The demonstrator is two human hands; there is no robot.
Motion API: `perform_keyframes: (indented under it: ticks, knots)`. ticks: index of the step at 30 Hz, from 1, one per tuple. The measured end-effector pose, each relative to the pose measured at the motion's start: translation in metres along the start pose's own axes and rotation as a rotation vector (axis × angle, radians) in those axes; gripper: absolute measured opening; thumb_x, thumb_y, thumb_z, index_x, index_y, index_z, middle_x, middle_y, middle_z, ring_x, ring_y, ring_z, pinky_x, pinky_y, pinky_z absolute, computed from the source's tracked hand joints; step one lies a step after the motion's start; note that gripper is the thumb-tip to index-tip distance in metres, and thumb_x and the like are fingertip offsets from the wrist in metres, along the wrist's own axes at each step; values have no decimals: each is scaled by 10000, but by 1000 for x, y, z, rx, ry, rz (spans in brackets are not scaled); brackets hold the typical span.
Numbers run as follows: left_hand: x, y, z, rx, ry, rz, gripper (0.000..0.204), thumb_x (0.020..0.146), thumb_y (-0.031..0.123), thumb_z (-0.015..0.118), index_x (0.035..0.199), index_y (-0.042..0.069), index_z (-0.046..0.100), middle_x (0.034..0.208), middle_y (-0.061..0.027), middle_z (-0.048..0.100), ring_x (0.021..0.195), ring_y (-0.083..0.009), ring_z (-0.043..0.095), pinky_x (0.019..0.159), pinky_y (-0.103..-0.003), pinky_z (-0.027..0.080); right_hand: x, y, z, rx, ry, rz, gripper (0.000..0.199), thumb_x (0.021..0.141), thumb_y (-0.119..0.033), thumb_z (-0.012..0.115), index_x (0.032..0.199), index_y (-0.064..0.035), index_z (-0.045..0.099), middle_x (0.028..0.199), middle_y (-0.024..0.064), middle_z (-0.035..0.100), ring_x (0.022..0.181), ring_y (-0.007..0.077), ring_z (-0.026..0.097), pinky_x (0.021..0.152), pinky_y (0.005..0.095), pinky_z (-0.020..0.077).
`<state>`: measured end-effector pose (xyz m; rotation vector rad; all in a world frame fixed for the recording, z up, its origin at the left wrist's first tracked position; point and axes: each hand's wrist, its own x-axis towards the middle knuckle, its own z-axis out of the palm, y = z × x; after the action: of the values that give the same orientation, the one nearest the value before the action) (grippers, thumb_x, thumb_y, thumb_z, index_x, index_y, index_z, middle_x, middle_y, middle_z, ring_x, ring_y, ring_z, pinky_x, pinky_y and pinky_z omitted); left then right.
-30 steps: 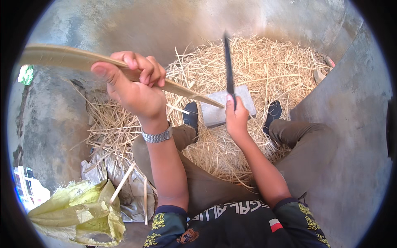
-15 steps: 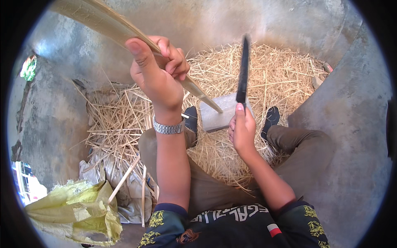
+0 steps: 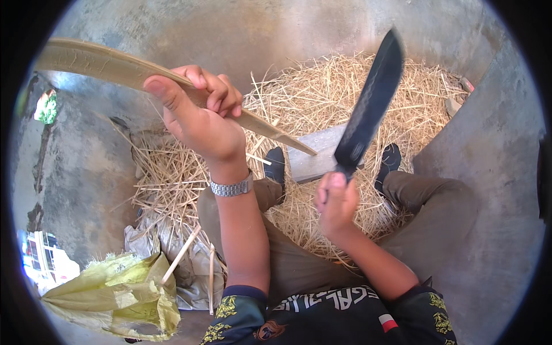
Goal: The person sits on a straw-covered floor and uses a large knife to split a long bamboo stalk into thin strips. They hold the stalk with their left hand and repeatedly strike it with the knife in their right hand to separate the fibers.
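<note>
A long strip of split bamboo (image 3: 109,64) slants from the upper left down to a greyish flat block (image 3: 307,167), and its tapered lower end rests on that block. My left hand (image 3: 198,118) is closed around the strip's middle, thumb on the near side and fingers curled over the far edge. In my right hand (image 3: 338,204) is the handle of a machete (image 3: 371,100). Its broad dark blade points up and slightly right, with the flat side facing me. The blade is apart from the bamboo and partly covers the block's right side.
Pale shavings (image 3: 420,115) cover the ground around the block and between my feet. Curved concrete walls (image 3: 276,29) stand behind and at both sides. A torn yellow sack (image 3: 115,296) and grey sheeting (image 3: 198,282) with a few thin sticks lie at the lower left.
My left hand has moved left and slightly down, and the bamboo's upper end has swung lower. The machete has turned from edge-on to show its flat, its tip shifting right. My right hand is slightly lower.
</note>
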<state>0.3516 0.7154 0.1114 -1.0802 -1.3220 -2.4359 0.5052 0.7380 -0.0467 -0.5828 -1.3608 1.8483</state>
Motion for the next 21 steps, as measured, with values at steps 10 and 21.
perform_keyframes:
  ticks: [10, 21]
  knots:
    - [-18, 5, 10, 42, 38, 50, 564, 1004, 651, 369, 864, 108, 430, 593, 26, 325, 484, -73, 337, 427, -231, 312, 8, -26, -12, -144, -44, -18, 312, 1041, -339, 525, 910, -58, 549, 608, -57, 429, 555, 17, 404, 473, 207, 309]
    - [-17, 7, -6, 7, 94, 61, 474, 1038, 546, 418, 897, 94, 450, 644, 16, 387, 545, -47, 375, 464, -202, 336, 7, -15, -5, -298, -84, 94, 339, 1028, -321, 556, 930, 2, 579, 571, 36, 504, 558, 82, 489, 521, 302, 404]
